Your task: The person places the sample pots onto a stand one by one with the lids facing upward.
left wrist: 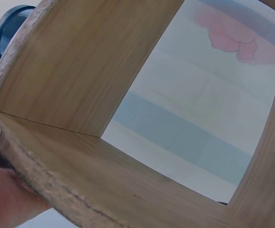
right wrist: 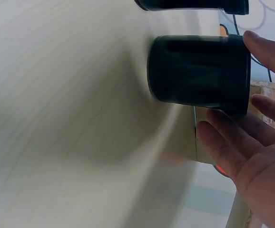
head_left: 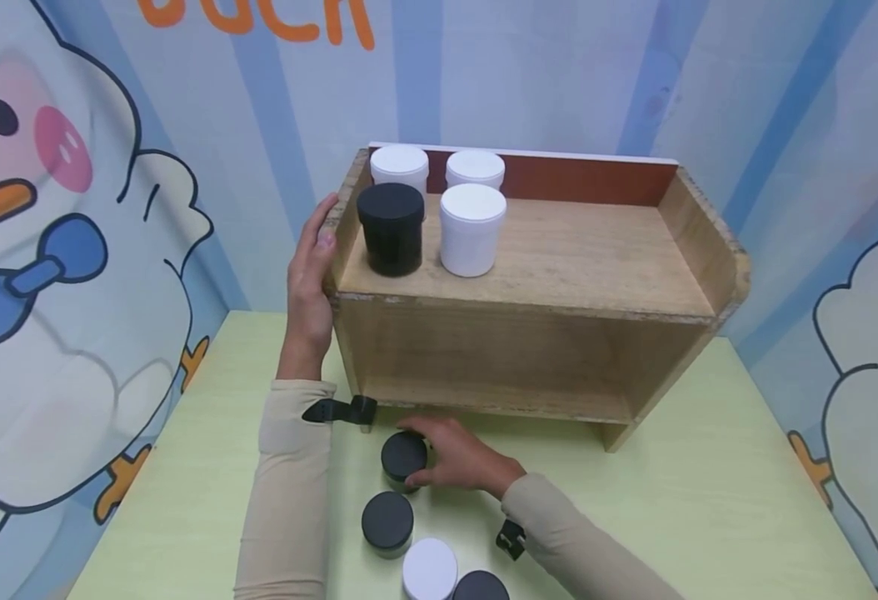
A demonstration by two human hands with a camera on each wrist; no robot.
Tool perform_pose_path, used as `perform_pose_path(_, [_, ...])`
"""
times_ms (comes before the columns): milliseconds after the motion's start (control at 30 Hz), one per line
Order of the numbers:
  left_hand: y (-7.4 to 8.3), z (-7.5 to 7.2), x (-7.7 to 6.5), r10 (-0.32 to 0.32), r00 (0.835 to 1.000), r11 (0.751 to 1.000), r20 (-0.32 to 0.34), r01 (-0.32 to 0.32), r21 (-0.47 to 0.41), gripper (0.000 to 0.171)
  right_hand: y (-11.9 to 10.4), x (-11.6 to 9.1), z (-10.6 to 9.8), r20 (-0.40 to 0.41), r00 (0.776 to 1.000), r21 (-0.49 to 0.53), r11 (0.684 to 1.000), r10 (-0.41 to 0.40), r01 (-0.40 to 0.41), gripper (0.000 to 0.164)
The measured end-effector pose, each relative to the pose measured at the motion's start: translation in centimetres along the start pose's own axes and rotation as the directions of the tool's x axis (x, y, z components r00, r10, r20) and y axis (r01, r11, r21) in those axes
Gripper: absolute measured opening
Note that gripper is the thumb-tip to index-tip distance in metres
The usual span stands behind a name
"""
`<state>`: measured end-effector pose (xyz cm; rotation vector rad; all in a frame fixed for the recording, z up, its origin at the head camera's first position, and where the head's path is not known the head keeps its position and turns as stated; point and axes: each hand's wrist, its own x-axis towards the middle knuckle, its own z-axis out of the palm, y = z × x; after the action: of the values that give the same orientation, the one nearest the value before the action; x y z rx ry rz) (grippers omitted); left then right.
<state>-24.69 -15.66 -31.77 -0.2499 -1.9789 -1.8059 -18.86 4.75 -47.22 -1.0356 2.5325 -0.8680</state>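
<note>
A black jar point(head_left: 404, 458) with a black lid stands on the table in front of the wooden shelf point(head_left: 574, 258). My right hand point(head_left: 460, 454) holds it near the lid, thumb on one side and fingers on the other. In the right wrist view the same jar point(right wrist: 194, 71) appears sideways between thumb and fingers. My left hand point(head_left: 310, 287) rests against the shelf's left side panel, its fingers straight along the outside. Only part of the left hand point(left wrist: 9, 202) shows in the left wrist view. On the shelf's upper level stand a black jar point(head_left: 391, 229) and several white jars point(head_left: 472, 232).
Nearer me on the pale green table point(head_left: 192, 467) are another black jar point(head_left: 387, 521), a white-lidded jar point(head_left: 430, 571) and a black-lidded jar point(head_left: 481, 587) cut by the frame edge. A striped curtain point(head_left: 544, 75) with duck drawings hangs behind the shelf.
</note>
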Motion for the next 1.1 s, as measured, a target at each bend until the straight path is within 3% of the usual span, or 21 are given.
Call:
perform_pose_path(600, [0.0,0.0,0.0,0.008,1.000,1.000,0.003,-0.008,0.004,0.055,0.5,0.7,1.1,0.011,1.000,0.002,1.000,0.015,-0.015,0.072])
perform_pose_path(1100, [0.0,-0.1,0.1,0.009,1.000,1.000,0.003,-0.009,-0.006,0.055,0.2,0.9,0.8,0.012,1.000,0.020,1.000,-0.001,0.001,0.072])
